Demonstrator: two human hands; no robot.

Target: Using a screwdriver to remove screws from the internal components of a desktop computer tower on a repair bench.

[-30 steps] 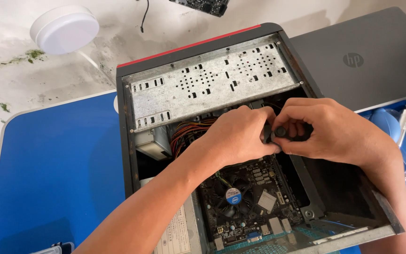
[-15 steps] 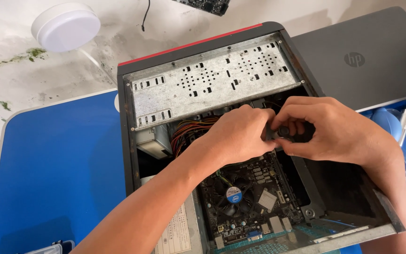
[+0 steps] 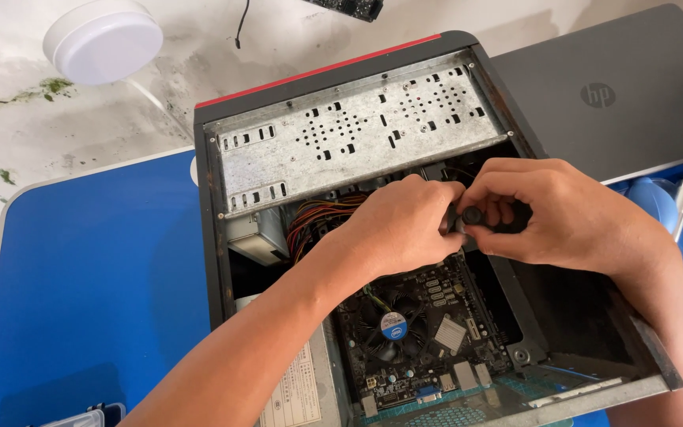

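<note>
Open computer case [image 3: 213, 237] lay on its side on the blue table [image 3: 88, 277]. Far end of the case was roofed by a perforated metal drive cage [image 3: 357, 134]; no way in from above there. Below the cage, a bundle of orange and yellow cables [image 3: 318, 217] crowded the gap. Middle of the case was taken up by the left hand [image 3: 397, 225] and right hand [image 3: 551, 213], closed together on a small black part [image 3: 472, 215]. Near end held the motherboard with its fan [image 3: 393, 326], low and open from above. Right of the board, a dark bare bay [image 3: 571, 316] stood free. Left of the case, open table; right of it, a grey laptop [image 3: 618, 95] lay close.
</note>
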